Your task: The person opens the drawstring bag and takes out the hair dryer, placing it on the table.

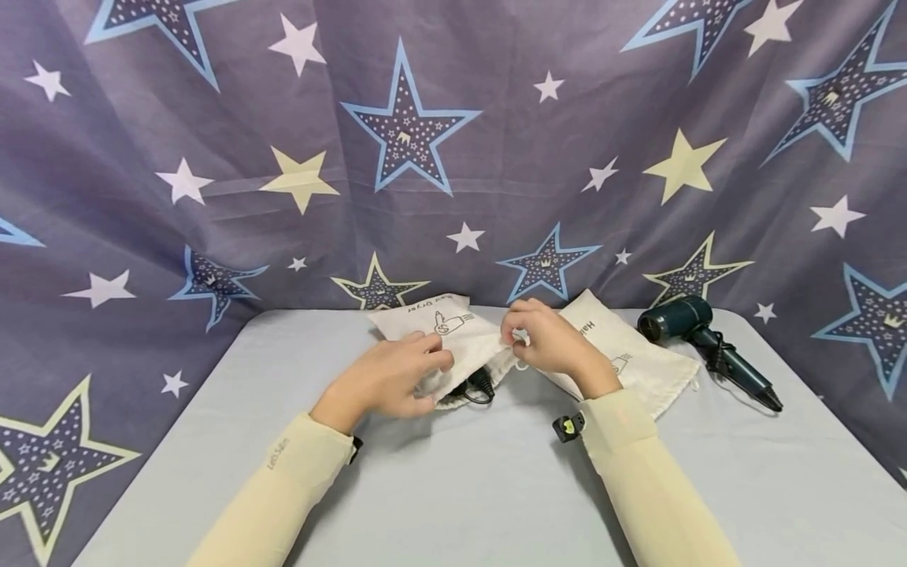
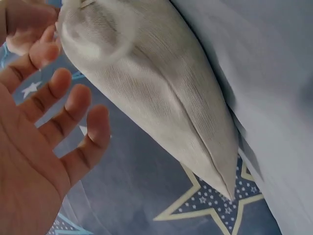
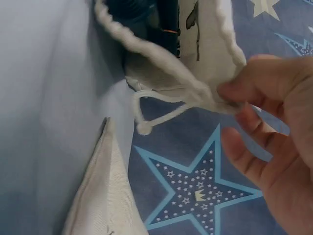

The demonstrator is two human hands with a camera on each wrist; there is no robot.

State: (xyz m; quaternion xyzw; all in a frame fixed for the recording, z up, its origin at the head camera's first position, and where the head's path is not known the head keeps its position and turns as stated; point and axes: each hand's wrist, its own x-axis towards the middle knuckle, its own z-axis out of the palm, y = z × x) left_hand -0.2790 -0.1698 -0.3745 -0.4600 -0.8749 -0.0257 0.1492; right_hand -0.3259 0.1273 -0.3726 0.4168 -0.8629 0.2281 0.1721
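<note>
Cream open bag [image 1: 469, 346] holds seemingly 1 dark appliance [image 3: 167, 19]; right hand [image 1: 549, 339] pinches the bag's rim [image 3: 168, 63]; left hand [image 1: 390, 374], fingers parted, beside it. Right of it: 1 other bag [image 1: 648, 366], 1 hair dryer [image 1: 705, 339].

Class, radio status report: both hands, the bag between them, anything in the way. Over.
Right hand pinching edge of drawstring bag; left hand relaxed beside it. Bag gaping. Black cord at opening, could snag.

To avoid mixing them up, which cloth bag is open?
The left bag, pinched by the right hand, cord showing inside; the right bag lies flat.
</note>
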